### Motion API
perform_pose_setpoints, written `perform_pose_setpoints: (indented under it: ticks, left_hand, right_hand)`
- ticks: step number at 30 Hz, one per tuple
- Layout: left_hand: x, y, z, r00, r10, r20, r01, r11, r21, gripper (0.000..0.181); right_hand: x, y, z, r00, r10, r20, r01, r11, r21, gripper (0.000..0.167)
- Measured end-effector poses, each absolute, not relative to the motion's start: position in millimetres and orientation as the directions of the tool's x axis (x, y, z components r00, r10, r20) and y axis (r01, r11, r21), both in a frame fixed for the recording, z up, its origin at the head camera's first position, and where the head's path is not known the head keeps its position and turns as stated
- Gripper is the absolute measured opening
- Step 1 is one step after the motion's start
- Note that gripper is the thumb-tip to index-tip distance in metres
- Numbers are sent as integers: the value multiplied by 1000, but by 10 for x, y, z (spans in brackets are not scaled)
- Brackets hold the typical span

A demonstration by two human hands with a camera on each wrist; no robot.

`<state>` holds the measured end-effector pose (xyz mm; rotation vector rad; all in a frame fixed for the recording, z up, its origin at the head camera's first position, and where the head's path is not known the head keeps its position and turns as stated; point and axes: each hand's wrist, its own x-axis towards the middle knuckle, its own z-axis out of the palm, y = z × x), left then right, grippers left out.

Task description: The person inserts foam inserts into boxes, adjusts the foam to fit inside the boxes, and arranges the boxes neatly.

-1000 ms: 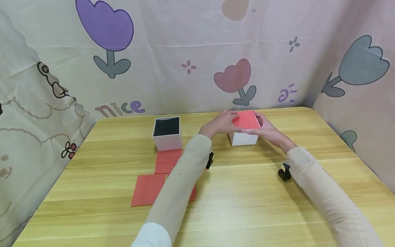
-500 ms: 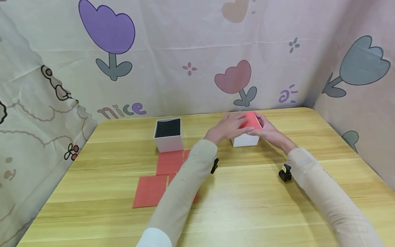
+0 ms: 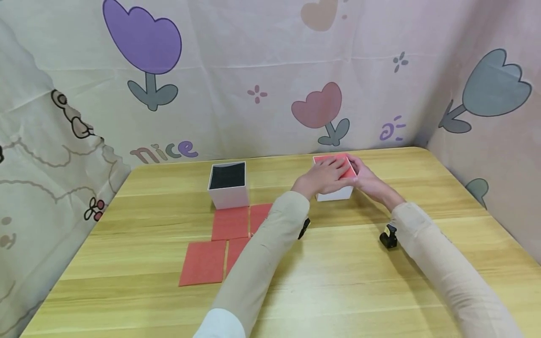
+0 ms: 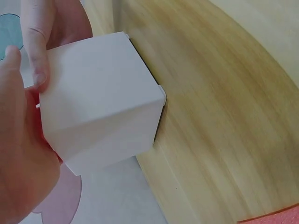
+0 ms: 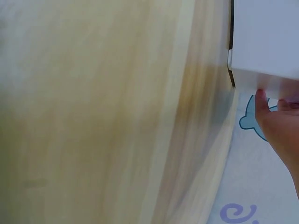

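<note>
Head view's got a plain white box point(image 3: 335, 194) with a bright red top point(image 3: 350, 172) edged in white, sitting right under the left grip point(image 3: 324, 178), which is spread across the red; the right grip point(image 3: 371, 182) is pinching the box's side.

In front of you, low on the flower-printed backdrop cloth point(image 3: 236, 122), you can read one word, "nice" point(image 3: 164, 151), written in lowercase letters of several colours.
</note>
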<state>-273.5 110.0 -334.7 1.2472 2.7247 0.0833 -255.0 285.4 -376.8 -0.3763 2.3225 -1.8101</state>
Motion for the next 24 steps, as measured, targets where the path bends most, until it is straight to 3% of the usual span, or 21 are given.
perform_pose_setpoints:
  ticks: [12, 17, 24]
  left_hand:
    - [-2770, 955, -3367, -661, 746, -80, 737, 666, 113, 66]
    - [-2832, 778, -3322, -694, 713, -102, 706, 701, 97, 56]
    - [-2865, 707, -3277, -694, 711, -117, 700, 703, 125, 49]
  right_hand:
    - [-2562, 2802, -3774, -964, -268, -5, -65, 252, -966, 87]
    - [-2563, 2800, -3755, -970, -242, -26, -40, 262, -964, 91]
    - [-2563, 2813, -3780, -973, -222, -57, -3, 263, -965, 96]
